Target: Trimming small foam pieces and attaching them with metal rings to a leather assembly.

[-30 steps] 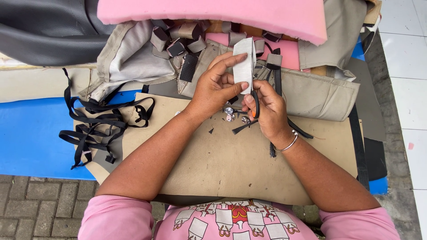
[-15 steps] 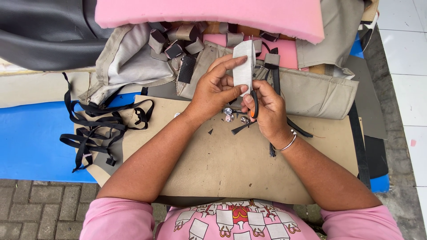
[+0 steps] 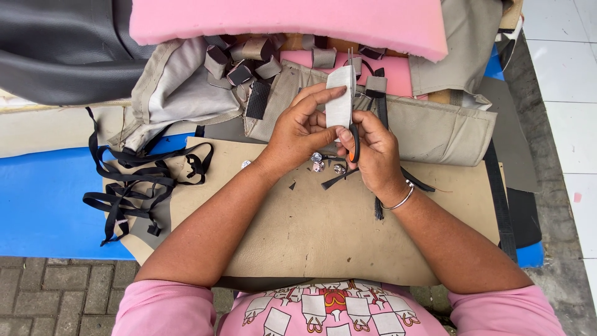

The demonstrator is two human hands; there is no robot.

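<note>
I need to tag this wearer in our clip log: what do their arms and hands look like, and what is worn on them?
Both arms are bare from short pink sleeves down to the hands. The right hand has a thin silver bangle at the wrist. The left hand wears no glove, and no ring or watch shows on it. The shirt front is pink with a white and red print.

Straps (image 3: 134, 186) left on mat (image 3: 323, 236), snaps (image 3: 323, 163) center, foam (image 3: 286, 22) behind, fabric strip (image 3: 340, 96) btwn hands
</note>
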